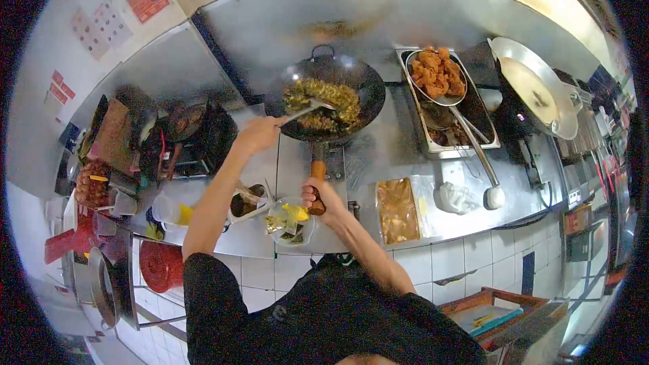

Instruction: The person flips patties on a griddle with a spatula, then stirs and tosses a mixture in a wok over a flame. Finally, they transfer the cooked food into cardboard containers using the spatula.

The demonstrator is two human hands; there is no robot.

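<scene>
My left hand (259, 135) is closed around the handle of a metal spatula (297, 115), whose blade rests among chopped greenish-brown food (338, 100) in a black wok (370, 88). My right hand (326, 199) grips the wok's wooden handle (318, 162) on the near side. Just left of that hand, a clear plastic bag (287, 220) with yellow and green contents lies by the counter's front edge. A white container (247, 201) with dark contents stands beside the bag.
Fried pieces (436, 73) fill a strainer over a metal tray (497, 143) on the right. Beyond stands a large pan (537, 84) of pale liquid. A bag of brown food (397, 211) lies on the steel counter (368, 169). On the left are a yellow-and-white tub (172, 211) and a red bucket (161, 267).
</scene>
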